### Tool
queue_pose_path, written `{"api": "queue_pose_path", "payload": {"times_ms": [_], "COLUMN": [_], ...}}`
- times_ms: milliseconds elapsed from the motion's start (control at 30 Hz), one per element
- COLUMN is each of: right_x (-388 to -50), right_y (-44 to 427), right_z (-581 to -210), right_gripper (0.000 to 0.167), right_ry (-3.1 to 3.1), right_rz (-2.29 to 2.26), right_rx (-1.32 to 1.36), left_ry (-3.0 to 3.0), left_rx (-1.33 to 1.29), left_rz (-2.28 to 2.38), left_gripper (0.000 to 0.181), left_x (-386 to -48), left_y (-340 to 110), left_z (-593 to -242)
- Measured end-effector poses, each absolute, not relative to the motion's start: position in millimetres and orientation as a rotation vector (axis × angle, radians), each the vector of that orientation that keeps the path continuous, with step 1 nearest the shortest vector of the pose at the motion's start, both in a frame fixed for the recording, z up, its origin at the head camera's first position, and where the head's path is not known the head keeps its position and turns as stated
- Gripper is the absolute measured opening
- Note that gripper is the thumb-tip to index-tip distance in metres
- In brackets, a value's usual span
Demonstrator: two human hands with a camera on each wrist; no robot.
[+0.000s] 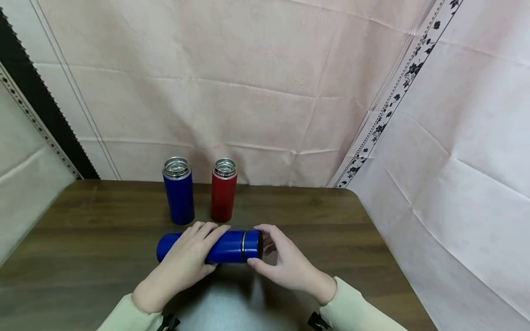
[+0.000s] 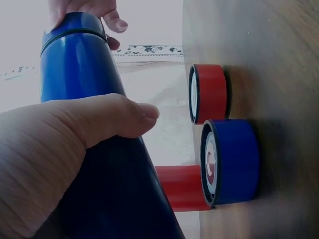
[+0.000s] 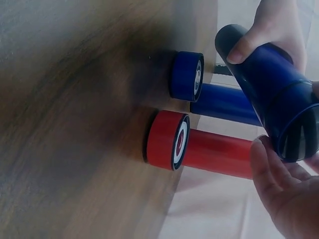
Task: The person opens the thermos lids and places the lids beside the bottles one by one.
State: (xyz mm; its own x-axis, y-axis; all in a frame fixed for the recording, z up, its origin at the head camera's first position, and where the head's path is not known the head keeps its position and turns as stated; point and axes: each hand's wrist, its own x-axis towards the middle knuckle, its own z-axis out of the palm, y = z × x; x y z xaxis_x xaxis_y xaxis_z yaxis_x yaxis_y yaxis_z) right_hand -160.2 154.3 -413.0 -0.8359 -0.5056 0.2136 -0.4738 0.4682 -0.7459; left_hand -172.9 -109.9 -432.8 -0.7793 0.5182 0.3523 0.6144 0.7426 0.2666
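Observation:
A capped blue thermos bottle [image 1: 227, 250] lies level across both hands, in front of two standing bottles. My left hand [image 1: 188, 250] grips its body from above, thumb on the near side. At the other end my right hand [image 1: 285, 266] holds the blue lid [image 1: 251, 244] between thumb and fingers. Behind them stand a blue bottle [image 1: 180, 197] and a red bottle [image 1: 223, 197], both uncapped, with shiny steel necks showing. In the right wrist view, a loose blue lid [image 3: 183, 76] and a loose red lid [image 3: 167, 139] sit on the table, white discs facing up; the head view hides them.
The brown wooden table [image 1: 323, 220] ends at a pale cloth backdrop [image 1: 256, 105] just behind the standing bottles. More pale cloth [image 1: 463, 193] hangs along the right side, with a black floral strip at the corner.

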Motion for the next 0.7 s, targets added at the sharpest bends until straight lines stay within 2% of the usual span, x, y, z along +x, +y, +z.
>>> {"api": "queue_pose_path", "payload": {"times_ms": [333, 533, 700], "right_x": [-162.7, -161.9, -163.9], "right_y": [155.7, 155.6, 155.3], "right_z": [-410.4, -409.9, -403.0], "right_gripper": [0.071, 0.071, 0.063], "right_ry": [2.786, 2.694, 2.610], "right_rz": [-1.073, -1.250, -1.310], "right_rx": [-1.196, -0.979, -0.725], "left_ry": [-2.679, -2.679, -2.654], "left_rx": [-0.879, -0.884, -0.903], "left_rz": [-0.569, -0.572, -0.528], "left_gripper": [0.087, 0.086, 0.087], "left_x": [-171.1, -171.1, -171.4], "left_y": [-112.3, -110.0, -109.9], "left_z": [-436.0, -435.9, -435.2]}}
